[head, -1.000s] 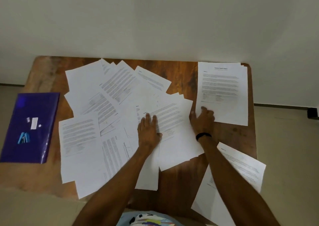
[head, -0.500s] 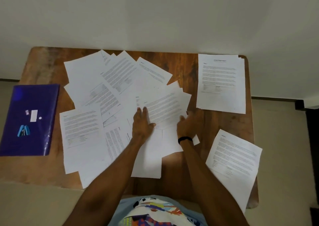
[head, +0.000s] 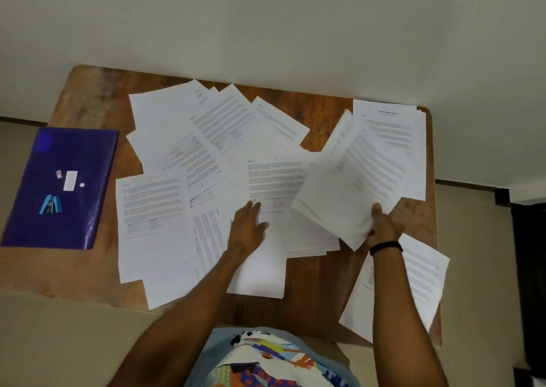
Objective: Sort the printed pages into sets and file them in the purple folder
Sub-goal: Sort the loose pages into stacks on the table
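Lifted since half a second ago, a sheaf of pages (head: 348,185) tilts above the table (head: 319,271), its near edge pinched by the right hand (head: 382,228). The left hand (head: 248,227) lies flat, fingers straight, on the spread pages (head: 165,209). The purple folder (head: 59,188) lies at nine o'clock.

— What cannot be read?
— The sheaf (head: 351,179) held up by the right grip (head: 383,227) is blurred, so its print is lost; the fingers of that grip are hidden beneath it.
— What is covered?
— The far stack (head: 410,132) is partly masked by the sheaf. The blue item (head: 50,204) on the purple folder (head: 68,230) is too small to be named.
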`<state>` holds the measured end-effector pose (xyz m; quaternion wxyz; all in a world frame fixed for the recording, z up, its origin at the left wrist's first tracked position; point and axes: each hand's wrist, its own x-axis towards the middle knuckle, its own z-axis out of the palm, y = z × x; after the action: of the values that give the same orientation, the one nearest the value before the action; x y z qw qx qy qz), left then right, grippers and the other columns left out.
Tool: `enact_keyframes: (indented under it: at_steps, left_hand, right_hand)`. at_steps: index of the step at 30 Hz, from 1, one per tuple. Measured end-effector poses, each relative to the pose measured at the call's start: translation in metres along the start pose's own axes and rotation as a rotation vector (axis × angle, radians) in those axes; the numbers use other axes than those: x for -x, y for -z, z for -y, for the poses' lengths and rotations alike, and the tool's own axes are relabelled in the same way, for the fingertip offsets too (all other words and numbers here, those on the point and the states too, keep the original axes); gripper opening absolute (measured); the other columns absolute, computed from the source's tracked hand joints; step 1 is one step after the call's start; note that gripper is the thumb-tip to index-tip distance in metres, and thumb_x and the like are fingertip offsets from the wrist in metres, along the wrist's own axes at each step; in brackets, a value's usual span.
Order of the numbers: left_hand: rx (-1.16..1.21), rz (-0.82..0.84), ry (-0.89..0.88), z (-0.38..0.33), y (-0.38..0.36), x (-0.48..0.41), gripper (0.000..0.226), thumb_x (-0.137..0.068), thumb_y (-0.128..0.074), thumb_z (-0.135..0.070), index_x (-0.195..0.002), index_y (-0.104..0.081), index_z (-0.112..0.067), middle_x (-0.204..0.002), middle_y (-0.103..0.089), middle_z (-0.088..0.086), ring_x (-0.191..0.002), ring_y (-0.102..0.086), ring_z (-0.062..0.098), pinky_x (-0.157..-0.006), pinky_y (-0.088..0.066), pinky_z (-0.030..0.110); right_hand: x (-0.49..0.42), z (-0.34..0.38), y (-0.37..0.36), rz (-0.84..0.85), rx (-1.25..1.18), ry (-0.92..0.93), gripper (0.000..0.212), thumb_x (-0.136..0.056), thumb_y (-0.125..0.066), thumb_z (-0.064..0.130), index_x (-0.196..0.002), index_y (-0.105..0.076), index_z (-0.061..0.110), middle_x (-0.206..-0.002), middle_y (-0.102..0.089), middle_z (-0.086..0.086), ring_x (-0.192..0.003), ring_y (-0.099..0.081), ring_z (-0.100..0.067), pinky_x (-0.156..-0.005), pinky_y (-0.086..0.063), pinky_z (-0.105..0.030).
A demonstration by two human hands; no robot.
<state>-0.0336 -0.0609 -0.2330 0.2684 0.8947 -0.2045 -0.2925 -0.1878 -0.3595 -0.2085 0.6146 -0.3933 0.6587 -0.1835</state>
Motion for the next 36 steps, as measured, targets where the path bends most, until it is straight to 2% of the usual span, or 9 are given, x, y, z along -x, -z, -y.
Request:
enact_keyframes:
  at_steps: [3, 6, 12, 14, 18, 22, 27, 30, 36]
  left_hand:
    - [0.574, -0.108, 0.199, -0.019, 0.016, 0.001, 0.040, -0.101, -0.054, -0.038, -0.131, -0.061, -0.012, -0.130, -0.065, 0.010, -0.118, -0.060, 0.021, -0.106, -0.045, 0.035]
    - [1.098, 0.034, 0.468, -0.037, 0.040, -0.008, 0.050, -0.095, -0.053, -0.059, -0.113, -0.069, -0.015, -0.105, -0.075, 0.008, -0.093, -0.071, 0.023, -0.083, -0.060, 0.038]
    - [0.773, -0.019, 0.225, -0.015, 0.046, -0.013, 0.036, -0.088, -0.073, -0.008, -0.124, -0.066, -0.009, -0.122, -0.069, 0.005, -0.107, -0.067, 0.018, -0.093, -0.054, 0.031]
    - [0.720, -0.079, 0.209, -0.004, 0.047, -0.014, 0.035, -0.087, -0.074, -0.007, -0.122, -0.067, -0.009, -0.118, -0.070, 0.004, -0.105, -0.068, 0.019, -0.093, -0.054, 0.032]
    - [0.687, -0.136, 0.240, 0.016, 0.051, -0.013, 0.029, -0.086, -0.076, -0.009, -0.114, -0.068, -0.009, -0.113, -0.071, 0.001, -0.100, -0.068, 0.018, -0.088, -0.057, 0.032]
    - [0.676, -0.166, 0.258, 0.027, 0.058, -0.010, 0.030, -0.090, -0.070, -0.005, -0.119, -0.065, -0.008, -0.114, -0.068, 0.001, -0.101, -0.065, 0.016, -0.071, -0.049, 0.007]
    - [0.692, -0.119, 0.306, 0.038, 0.061, -0.014, 0.028, -0.096, -0.063, -0.037, -0.108, -0.064, -0.011, -0.104, -0.066, 0.000, -0.096, -0.063, 0.016, -0.079, -0.048, 0.021]
    - [0.763, -0.041, 0.404, 0.032, 0.064, -0.016, 0.054, -0.088, -0.053, -0.071, -0.102, -0.060, -0.020, -0.103, -0.058, -0.009, -0.097, -0.055, 0.012, -0.093, -0.045, 0.030]
    - [0.720, -0.116, 0.286, 0.027, 0.076, -0.001, 0.025, -0.097, -0.064, -0.023, -0.121, -0.063, -0.015, -0.116, -0.067, -0.004, -0.109, -0.064, 0.018, -0.086, -0.048, 0.016]
  right_hand:
    - [0.012, -0.012, -0.011, 0.214, 0.105, 0.011, 0.047, -0.091, -0.073, 0.031, -0.132, -0.061, 0.011, -0.126, -0.067, -0.008, -0.111, -0.067, -0.022, -0.095, -0.056, -0.039]
    - [0.035, -0.019, -0.023, 0.396, 0.281, 0.026, 0.036, -0.094, -0.069, 0.030, -0.123, -0.066, 0.009, -0.117, -0.071, -0.007, -0.107, -0.068, -0.026, -0.099, -0.054, -0.046]
    - [0.053, -0.037, -0.042, 0.349, 0.528, 0.137, 0.054, -0.087, -0.064, 0.061, -0.128, -0.059, 0.026, -0.118, -0.068, 0.000, -0.103, -0.066, -0.022, -0.099, -0.052, -0.047]
    - [0.032, -0.056, -0.041, 0.221, 0.689, 0.245, 0.084, -0.076, -0.052, 0.085, -0.146, -0.038, 0.040, -0.140, -0.056, 0.000, -0.124, -0.056, -0.025, -0.109, -0.043, -0.051]
    - [-0.019, -0.089, -0.028, 0.077, 0.877, 0.371, 0.095, -0.075, -0.040, 0.092, -0.153, -0.004, 0.053, -0.158, -0.033, 0.007, -0.141, -0.040, -0.024, -0.115, -0.034, -0.053]
    - [0.024, -0.077, -0.045, 0.201, 0.589, 0.229, 0.073, -0.086, -0.060, 0.066, -0.149, -0.032, 0.041, -0.139, -0.051, 0.005, -0.126, -0.053, -0.023, -0.110, -0.041, -0.048]
    - [0.047, -0.071, -0.057, 0.280, 0.340, -0.042, 0.043, -0.096, -0.063, 0.041, -0.133, -0.054, 0.020, -0.121, -0.066, -0.005, -0.104, -0.064, -0.024, -0.095, -0.054, -0.048]
    - [0.061, -0.071, -0.071, 0.352, 0.527, 0.110, 0.058, -0.090, -0.069, 0.048, -0.134, -0.055, 0.013, -0.128, -0.064, -0.004, -0.114, -0.063, -0.028, -0.100, -0.052, -0.051]
    - [0.115, -0.068, -0.123, 0.510, 0.649, 0.286, 0.025, -0.096, -0.065, 0.031, -0.110, -0.067, 0.010, -0.115, -0.069, -0.005, -0.103, -0.065, -0.023, -0.097, -0.053, -0.043]
